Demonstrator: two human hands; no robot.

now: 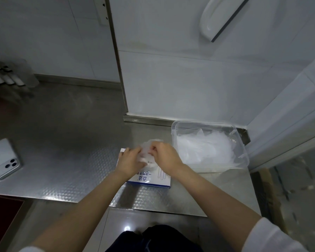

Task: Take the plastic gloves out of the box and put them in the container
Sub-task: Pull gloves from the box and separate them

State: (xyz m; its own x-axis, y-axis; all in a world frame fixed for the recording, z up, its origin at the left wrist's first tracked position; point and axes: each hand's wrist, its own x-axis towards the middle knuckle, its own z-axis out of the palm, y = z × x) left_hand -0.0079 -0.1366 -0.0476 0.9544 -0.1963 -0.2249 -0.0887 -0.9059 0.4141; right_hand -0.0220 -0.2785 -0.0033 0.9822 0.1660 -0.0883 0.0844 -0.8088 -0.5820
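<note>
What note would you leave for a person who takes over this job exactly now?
Hands: left hand and right hand both pinch one bunch of gloves just above the box.
Box: lies flat on the steel counter, left of the container, partly under the hands.
Done: a pile of gloves lies in the open container.
Left: carry the held bunch right, into the container. Whether more gloves remain in the box cannot be seen.
</note>
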